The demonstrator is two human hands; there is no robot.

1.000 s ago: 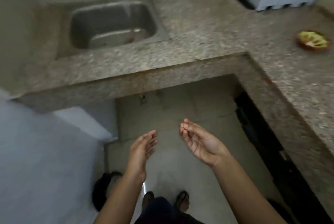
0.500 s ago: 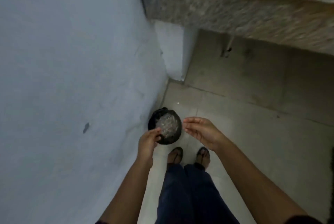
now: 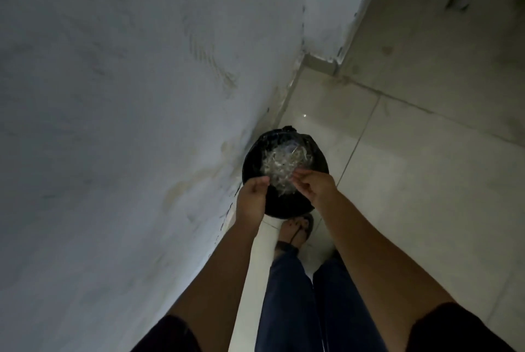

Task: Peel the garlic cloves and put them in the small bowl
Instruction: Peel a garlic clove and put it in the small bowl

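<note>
I am looking down at a black bin (image 3: 287,206) on the floor beside the wall. A heap of pale, papery scraps (image 3: 284,164) lies inside it. My left hand (image 3: 252,198) hovers over the bin's near left rim, fingers loosely bent and pointing right. My right hand (image 3: 315,186) hovers over the near right rim, its fingertips bunched and pointing left towards the scraps. I see nothing held in either hand. No garlic cloves and no small bowl are in view.
A grey-white wall (image 3: 113,124) fills the left side. Pale floor tiles (image 3: 412,181) spread to the right, with a wall corner (image 3: 321,56) behind the bin. My legs in dark trousers and a sandalled foot (image 3: 295,235) stand just behind the bin.
The view swung from the sink and counter down to the floor bin. Both hands came closer together over the bin and now hang above the scraps.
</note>
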